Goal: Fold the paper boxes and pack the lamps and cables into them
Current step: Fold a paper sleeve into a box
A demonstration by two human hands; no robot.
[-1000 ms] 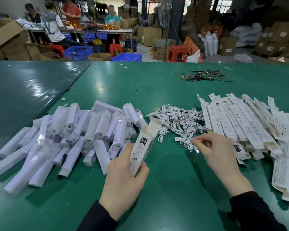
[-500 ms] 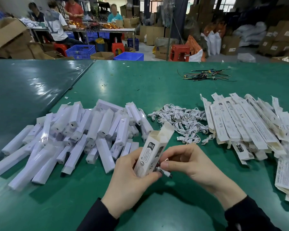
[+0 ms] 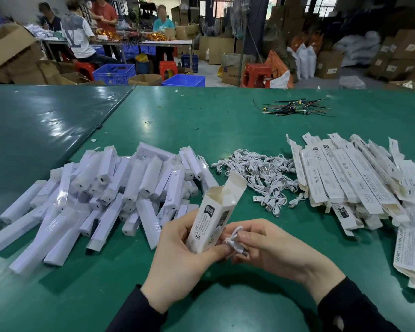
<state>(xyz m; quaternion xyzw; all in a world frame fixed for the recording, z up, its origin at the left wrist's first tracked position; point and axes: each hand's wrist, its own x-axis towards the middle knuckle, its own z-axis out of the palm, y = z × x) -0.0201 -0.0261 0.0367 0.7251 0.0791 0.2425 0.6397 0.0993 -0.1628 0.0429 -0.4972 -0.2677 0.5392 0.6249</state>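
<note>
My left hand point(image 3: 177, 257) grips a folded white paper box point(image 3: 213, 216), held upright and tilted, its top flap open. My right hand point(image 3: 268, 248) pinches a small coiled white cable point(image 3: 234, 238) right beside the box's lower part. A heap of white lamps point(image 3: 101, 197) lies on the left of the green table point(image 3: 225, 121). A pile of white cables point(image 3: 261, 173) sits in the middle. Flat unfolded boxes point(image 3: 345, 178) are stacked on the right.
A bundle of coloured wires point(image 3: 295, 109) lies far back on the table. A seam joins a darker table point(image 3: 34, 130) on the left. Beyond the table people sit at a bench among blue crates point(image 3: 114, 73), red stools and cardboard cartons.
My right hand took a cable from the middle pile and brought it back to the box. My left hand raised the box more upright and nearer to me.
</note>
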